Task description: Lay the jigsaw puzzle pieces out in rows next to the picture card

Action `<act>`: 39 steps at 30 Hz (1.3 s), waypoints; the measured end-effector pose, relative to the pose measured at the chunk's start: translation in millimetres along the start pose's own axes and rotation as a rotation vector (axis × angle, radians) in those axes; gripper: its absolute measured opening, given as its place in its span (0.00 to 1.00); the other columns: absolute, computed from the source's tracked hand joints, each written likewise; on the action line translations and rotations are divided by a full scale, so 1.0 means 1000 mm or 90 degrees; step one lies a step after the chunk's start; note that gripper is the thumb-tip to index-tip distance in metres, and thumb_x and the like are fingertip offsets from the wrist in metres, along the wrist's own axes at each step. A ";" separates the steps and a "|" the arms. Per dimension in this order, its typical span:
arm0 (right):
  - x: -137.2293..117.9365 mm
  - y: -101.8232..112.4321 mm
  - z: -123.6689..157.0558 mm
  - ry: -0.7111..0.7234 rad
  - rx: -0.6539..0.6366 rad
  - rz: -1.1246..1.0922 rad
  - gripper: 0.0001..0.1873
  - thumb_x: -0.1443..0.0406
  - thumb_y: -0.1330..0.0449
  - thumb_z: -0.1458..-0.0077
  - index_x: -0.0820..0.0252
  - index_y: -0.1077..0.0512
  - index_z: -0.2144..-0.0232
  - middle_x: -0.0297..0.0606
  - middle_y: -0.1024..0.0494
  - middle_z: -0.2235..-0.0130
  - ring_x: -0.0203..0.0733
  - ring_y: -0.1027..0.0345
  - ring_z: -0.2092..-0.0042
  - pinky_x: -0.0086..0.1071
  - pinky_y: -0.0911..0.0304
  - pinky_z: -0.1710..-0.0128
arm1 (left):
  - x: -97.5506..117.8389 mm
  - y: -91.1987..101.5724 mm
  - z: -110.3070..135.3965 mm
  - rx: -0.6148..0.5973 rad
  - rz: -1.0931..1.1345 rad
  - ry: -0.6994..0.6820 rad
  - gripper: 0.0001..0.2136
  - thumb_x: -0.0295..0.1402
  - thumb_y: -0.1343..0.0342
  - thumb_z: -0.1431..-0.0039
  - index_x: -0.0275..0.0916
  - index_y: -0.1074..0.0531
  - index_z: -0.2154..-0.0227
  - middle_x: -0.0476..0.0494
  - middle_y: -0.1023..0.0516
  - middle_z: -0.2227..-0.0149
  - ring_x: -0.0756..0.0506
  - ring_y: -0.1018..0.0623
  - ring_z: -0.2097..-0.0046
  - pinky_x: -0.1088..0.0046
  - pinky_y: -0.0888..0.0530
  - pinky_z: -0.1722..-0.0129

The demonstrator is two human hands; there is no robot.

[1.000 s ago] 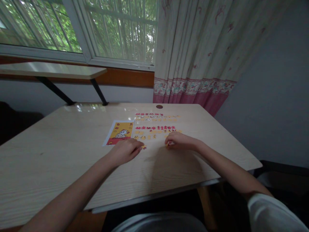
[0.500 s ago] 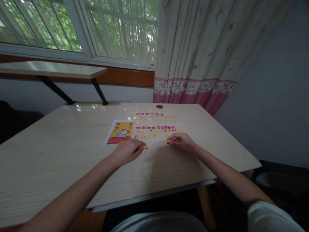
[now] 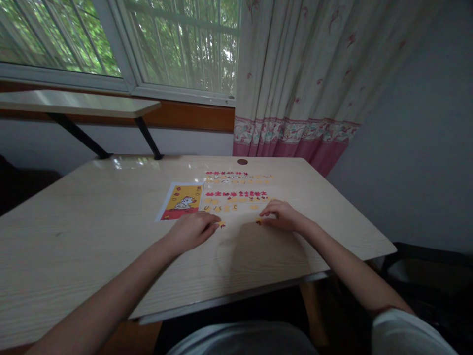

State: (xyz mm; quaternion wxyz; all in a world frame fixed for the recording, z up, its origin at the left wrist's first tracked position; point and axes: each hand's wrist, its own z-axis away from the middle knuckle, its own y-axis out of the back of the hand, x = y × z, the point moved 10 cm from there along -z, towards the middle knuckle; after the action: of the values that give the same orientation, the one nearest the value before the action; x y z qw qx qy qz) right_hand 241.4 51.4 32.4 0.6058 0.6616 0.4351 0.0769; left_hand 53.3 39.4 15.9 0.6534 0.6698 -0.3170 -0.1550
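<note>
My left hand (image 3: 194,229) is closed, thumb and forefinger at the edge of a small yellow puzzle piece (image 3: 222,225) with a dark red mark. Across from it, my right hand (image 3: 283,216) has its thumb and forefinger apart. Another yellow-and-red puzzle piece (image 3: 258,222) lies on the table by the right thumb tip. Beyond both hands, puzzle pieces are laid out in rows: red ones (image 3: 253,194) and yellow ones (image 3: 227,208). A picture sheet (image 3: 185,201) with a white cartoon animal on yellow and red lies left of the rows.
The pale wooden table (image 3: 111,236) has a round dark cable hole (image 3: 242,161) near its back edge. A raised shelf (image 3: 84,103) on black brackets stands at the back left. A curtain (image 3: 281,98) hangs behind the table, and a dark chair (image 3: 428,266) is at the right.
My right hand's fingers have parted from the puzzle piece, which now rests on the table. The left hand has barely moved. The whole view has shifted slightly.
</note>
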 end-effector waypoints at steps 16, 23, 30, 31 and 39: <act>0.000 -0.008 -0.002 -0.029 -0.015 -0.022 0.07 0.62 0.39 0.51 0.60 0.26 0.70 0.36 0.26 0.70 0.34 0.35 0.67 0.27 0.41 0.66 | 0.001 -0.001 -0.002 0.009 -0.016 0.028 0.15 0.37 0.56 0.40 0.39 0.28 0.58 0.42 0.23 0.60 0.43 0.24 0.59 0.67 0.29 0.60; 0.004 -0.011 -0.002 -0.042 -0.009 -0.035 0.08 0.60 0.40 0.51 0.60 0.27 0.70 0.36 0.26 0.70 0.34 0.35 0.67 0.27 0.42 0.66 | 0.000 0.000 -0.003 0.011 -0.006 0.020 0.15 0.37 0.57 0.40 0.39 0.29 0.58 0.41 0.23 0.60 0.43 0.24 0.59 0.67 0.29 0.60; 0.003 -0.011 -0.002 -0.036 -0.013 -0.033 0.08 0.60 0.40 0.51 0.60 0.27 0.70 0.36 0.26 0.70 0.34 0.35 0.68 0.27 0.42 0.67 | 0.003 0.002 -0.002 0.015 -0.007 0.021 0.16 0.39 0.57 0.40 0.39 0.29 0.57 0.41 0.23 0.61 0.43 0.25 0.59 0.67 0.29 0.62; 0.003 -0.011 -0.002 -0.035 -0.014 -0.029 0.08 0.60 0.40 0.50 0.60 0.27 0.70 0.36 0.26 0.70 0.34 0.35 0.68 0.27 0.42 0.67 | 0.001 0.007 -0.002 0.026 -0.007 0.025 0.16 0.40 0.57 0.40 0.39 0.29 0.57 0.41 0.23 0.60 0.43 0.25 0.59 0.68 0.29 0.62; 0.000 -0.011 -0.003 -0.018 -0.022 -0.027 0.08 0.61 0.40 0.51 0.59 0.27 0.69 0.36 0.26 0.69 0.35 0.35 0.67 0.27 0.41 0.65 | -0.110 0.070 0.024 0.184 -0.117 0.262 0.19 0.43 0.59 0.42 0.38 0.28 0.60 0.40 0.25 0.59 0.41 0.27 0.58 0.67 0.30 0.62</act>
State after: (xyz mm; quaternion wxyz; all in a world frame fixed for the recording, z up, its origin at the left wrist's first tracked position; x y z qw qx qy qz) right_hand 234.4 51.9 23.6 0.6247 0.6426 0.4392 0.0626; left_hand -60.2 93.6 58.6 0.5847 0.7996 -0.1345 -0.0270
